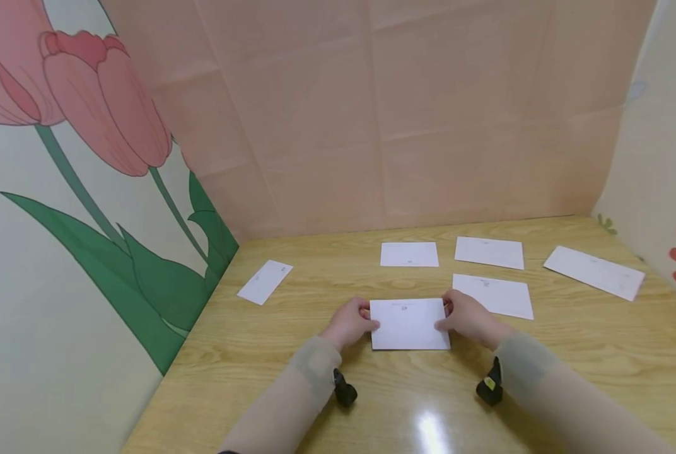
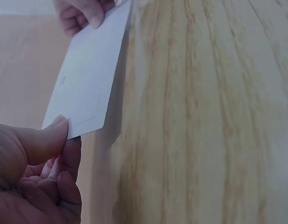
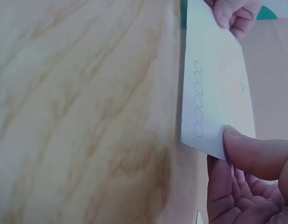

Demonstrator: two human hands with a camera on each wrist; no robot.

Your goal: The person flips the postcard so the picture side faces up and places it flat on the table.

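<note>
A white postcard (image 1: 409, 328) is held level over the wooden table, a small printed mark near its far edge. My left hand (image 1: 352, 323) pinches its left end between thumb and fingers; my right hand (image 1: 470, 317) pinches the right end the same way. From the left wrist, the postcard (image 2: 90, 74) shows a faint outlined box close to the left thumb (image 2: 53, 137). In the right wrist view, a row of printed ovals runs along the near edge of the postcard (image 3: 214, 84). The undersides of the fingers are partly hidden.
Similar white cards lie about the wooden table (image 1: 292, 372): one at the left (image 1: 265, 282), one at back centre (image 1: 409, 254), one at back right (image 1: 489, 252), one beyond my right hand (image 1: 499, 296), and one at far right (image 1: 596, 271). A pinkish cloth (image 1: 372, 126) hangs behind.
</note>
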